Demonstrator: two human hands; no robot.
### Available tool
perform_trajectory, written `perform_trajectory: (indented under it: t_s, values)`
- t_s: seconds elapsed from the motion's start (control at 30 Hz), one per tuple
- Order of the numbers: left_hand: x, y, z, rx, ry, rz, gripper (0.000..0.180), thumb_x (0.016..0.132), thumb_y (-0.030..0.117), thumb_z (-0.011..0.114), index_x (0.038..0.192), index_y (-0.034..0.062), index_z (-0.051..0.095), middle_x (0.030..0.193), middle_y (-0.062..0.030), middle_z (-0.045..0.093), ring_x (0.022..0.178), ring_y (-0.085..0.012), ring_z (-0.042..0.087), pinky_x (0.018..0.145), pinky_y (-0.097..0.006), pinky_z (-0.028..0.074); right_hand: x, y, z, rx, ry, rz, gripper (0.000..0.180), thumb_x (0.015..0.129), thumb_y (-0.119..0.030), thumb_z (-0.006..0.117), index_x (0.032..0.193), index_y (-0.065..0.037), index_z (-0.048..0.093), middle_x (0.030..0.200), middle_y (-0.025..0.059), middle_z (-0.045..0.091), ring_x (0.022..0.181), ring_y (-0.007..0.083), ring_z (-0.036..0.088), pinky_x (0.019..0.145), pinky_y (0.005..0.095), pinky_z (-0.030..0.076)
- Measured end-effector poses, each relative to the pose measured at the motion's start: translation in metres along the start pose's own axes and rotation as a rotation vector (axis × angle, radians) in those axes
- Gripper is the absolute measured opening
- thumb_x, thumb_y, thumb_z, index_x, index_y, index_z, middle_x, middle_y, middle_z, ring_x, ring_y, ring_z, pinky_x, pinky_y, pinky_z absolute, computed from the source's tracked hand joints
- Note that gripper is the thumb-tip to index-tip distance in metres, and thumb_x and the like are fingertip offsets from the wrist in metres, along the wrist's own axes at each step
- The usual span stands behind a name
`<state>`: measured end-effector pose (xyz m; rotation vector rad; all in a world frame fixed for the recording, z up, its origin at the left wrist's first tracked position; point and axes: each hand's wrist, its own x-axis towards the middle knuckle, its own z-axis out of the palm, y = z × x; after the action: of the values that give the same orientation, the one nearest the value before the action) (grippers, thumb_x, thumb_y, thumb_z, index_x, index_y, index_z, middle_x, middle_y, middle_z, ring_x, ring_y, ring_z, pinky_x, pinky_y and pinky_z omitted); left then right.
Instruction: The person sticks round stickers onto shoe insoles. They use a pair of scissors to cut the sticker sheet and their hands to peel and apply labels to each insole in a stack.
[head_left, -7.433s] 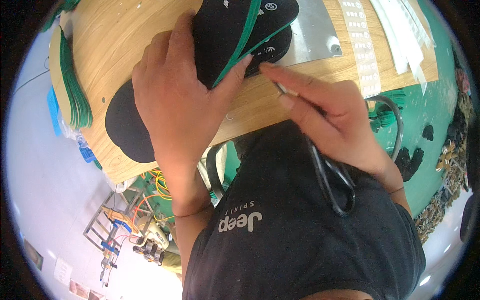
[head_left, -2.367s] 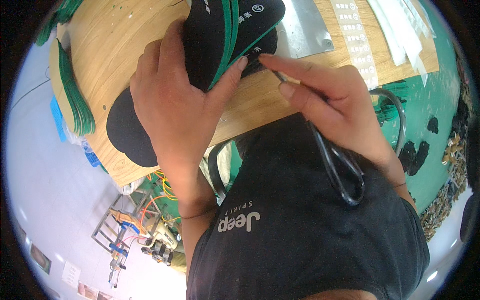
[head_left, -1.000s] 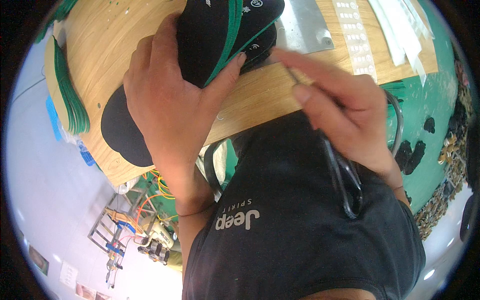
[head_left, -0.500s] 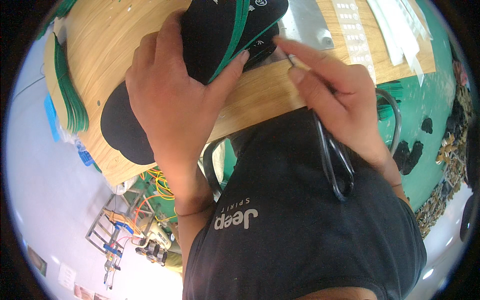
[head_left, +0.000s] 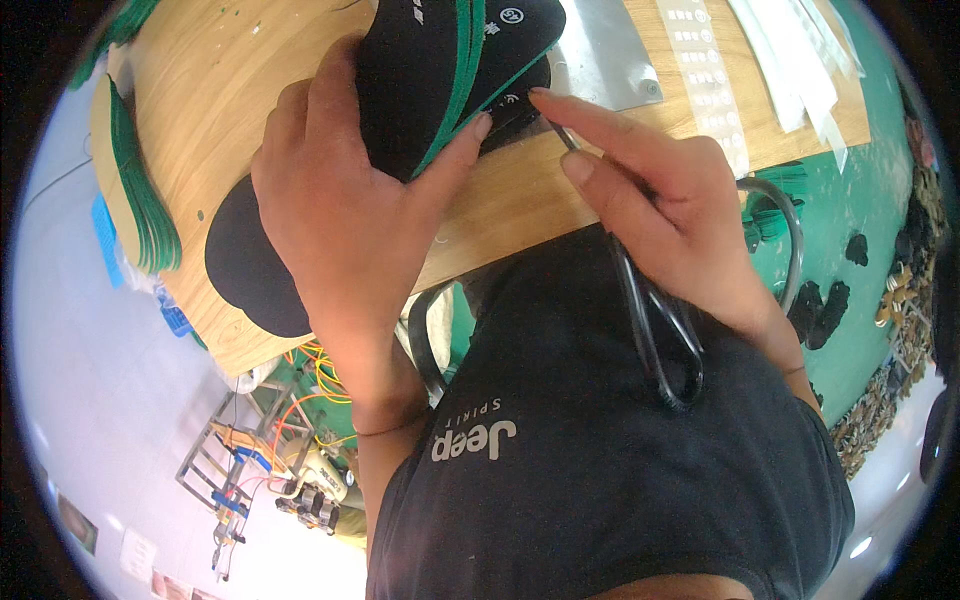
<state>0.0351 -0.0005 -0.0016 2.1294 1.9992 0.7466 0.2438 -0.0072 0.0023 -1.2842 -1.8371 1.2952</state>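
Observation:
My left hand point(head_left: 345, 210) grips a stack of black insoles point(head_left: 405, 90) with green edges, at the top middle of the table. The thumb lies along a green edge, the fingers over the far left side. White printing marks the insoles' faces. In my right hand point(head_left: 665, 195) is a thin metal-tipped tool point(head_left: 566, 136), pinched between thumb and forefinger. A long dark loop hangs from below that hand; the tool's exact kind is unclear. The right fingertip is close to the insoles' lower right edge. Another black insole point(head_left: 250, 260) lies partly under my left wrist.
The wooden table point(head_left: 530, 190) carries a clear plastic sheet point(head_left: 605, 60), a strip of printed labels point(head_left: 705, 80) and white strips point(head_left: 785, 60). A stack of green-edged insoles point(head_left: 135, 190) sits at the left edge. Dark chair arms curve beside me. Loose scraps lie on the floor at right.
My right hand has shifted slightly left and down with the tool, its fingertip nearer the insoles' edge. The left hand and the stack have moved only a little.

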Motion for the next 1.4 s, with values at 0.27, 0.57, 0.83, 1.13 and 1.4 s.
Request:
perform_trajectory:
  t_s: [0.27,0.57,0.83,1.13,1.4]
  values:
    - [-0.001,0.0,-0.001,0.044,-0.006,0.0,0.067,0.068,0.035,0.082,0.12,-0.0009,0.059,0.105,-0.0164,0.064,0.1,-0.031,0.063,0.088,-0.037,0.048,-0.001,0.001,0.003,0.065,-0.015,0.041,0.036,0.093,-0.007,0.056,0.129,-0.006,0.059,0.06,-0.0018,0.047,0.056,0.0022,0.041,0.053,0.02,0.034]
    - [-0.001,0.002,-0.002,0.058,0.009,-0.01,0.068,0.068,0.036,0.082,0.12,-0.0007,0.059,0.108,-0.0177,0.064,0.101,-0.0326,0.063,0.089,-0.038,0.048,-0.001,0.001,0.009,0.019,-0.037,-0.059,0.035,0.094,-0.008,0.056,0.129,-0.006,0.059,0.058,-0.0016,0.046,0.056,0.0028,0.041,0.053,0.0206,0.035]
    - [0.0,0.0,0.0,0.021,0.005,0.003,0.067,0.068,0.036,0.082,0.12,-0.001,0.059,0.107,-0.0175,0.064,0.101,-0.0319,0.063,0.087,-0.037,0.048,-0.005,0.001,0.011,0.009,-0.029,-0.051,0.035,0.094,-0.008,0.056,0.129,-0.005,0.059,0.059,-0.0015,0.048,0.057,0.0027,0.043,0.054,0.0201,0.036]
    - [0.0,0.002,-0.001,0.032,0.024,0.0,0.068,0.068,0.036,0.083,0.119,-0.001,0.059,0.106,-0.0165,0.064,0.1,-0.0315,0.063,0.087,-0.038,0.048,-0.004,-0.002,0.004,-0.024,-0.024,-0.032,0.036,0.094,-0.007,0.055,0.13,-0.006,0.059,0.061,0.0001,0.051,0.059,0.0031,0.045,0.056,0.0204,0.039]
    - [-0.001,0.002,0.001,0.037,0.018,-0.013,0.069,0.067,0.037,0.083,0.12,-0.0012,0.059,0.105,-0.017,0.064,0.1,-0.0315,0.063,0.087,-0.038,0.048,-0.003,0.002,0.005,0.033,-0.015,0.004,0.036,0.094,-0.007,0.056,0.129,-0.006,0.059,0.061,0.0016,0.053,0.058,0.0045,0.048,0.057,0.0207,0.04]
